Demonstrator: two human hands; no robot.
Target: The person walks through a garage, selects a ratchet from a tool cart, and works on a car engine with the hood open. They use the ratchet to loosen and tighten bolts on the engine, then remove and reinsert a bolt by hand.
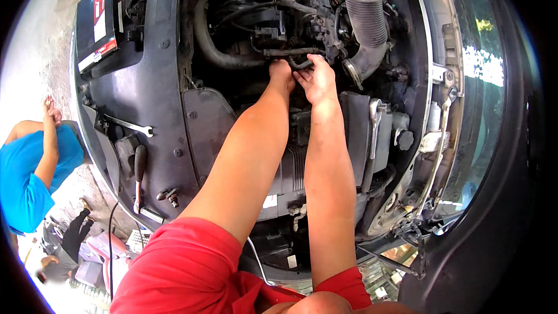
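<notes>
Both my arms reach into an open engine bay. My left hand (281, 72) is curled down beside the end of a thick black hose (226, 60). Its fingertips are hidden, and what they grip cannot be made out. Just right of it, my right hand (317, 78) is turned palm inward. Its thumb and fingers close around a thin dark hose (300, 64). A narrow metal pipe (288, 52) runs just beyond both hands. To the right is a ribbed grey air intake duct (366, 20), its lower end carrying a clamp (352, 73).
On the front panel at left lie an open-end wrench (129, 125), a screwdriver (139, 177) and a black-and-red box (100, 20). A ratchet (375, 128) rests near the battery-side covers. Another person in a blue shirt (35, 168) stands at far left; the windshield (479, 81) is at right.
</notes>
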